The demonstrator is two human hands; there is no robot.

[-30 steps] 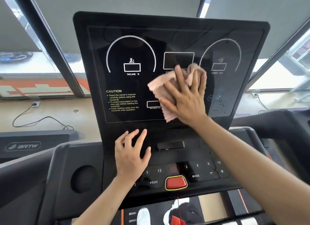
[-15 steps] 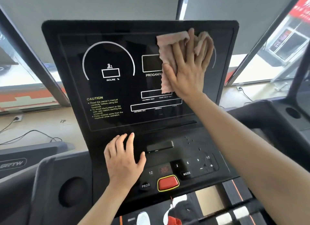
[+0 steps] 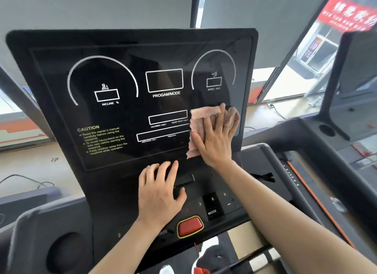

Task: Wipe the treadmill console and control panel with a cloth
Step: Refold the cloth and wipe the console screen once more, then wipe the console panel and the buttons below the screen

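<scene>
The black treadmill console (image 3: 114, 118) fills the middle of the view, with white dial outlines and a yellow CAUTION text. My right hand (image 3: 216, 143) presses a pink cloth (image 3: 201, 118) flat against the lower right of the screen, fingers spread and straight. Below the screen lies the control panel (image 3: 214, 204) with number keys, a MODE key and a red stop button (image 3: 190, 226). My left hand (image 3: 161, 194) rests flat on the panel's left part, fingers straight, holding nothing.
A round cup holder (image 3: 67, 251) sits at the lower left of the console housing. A second treadmill (image 3: 350, 102) stands to the right. Cables lie on the floor at the left (image 3: 26, 181). Windows run behind the console.
My right hand has slid the cloth from the screen's upper right down to its lower right. The left hand stays on the control panel. The camera has shifted.
</scene>
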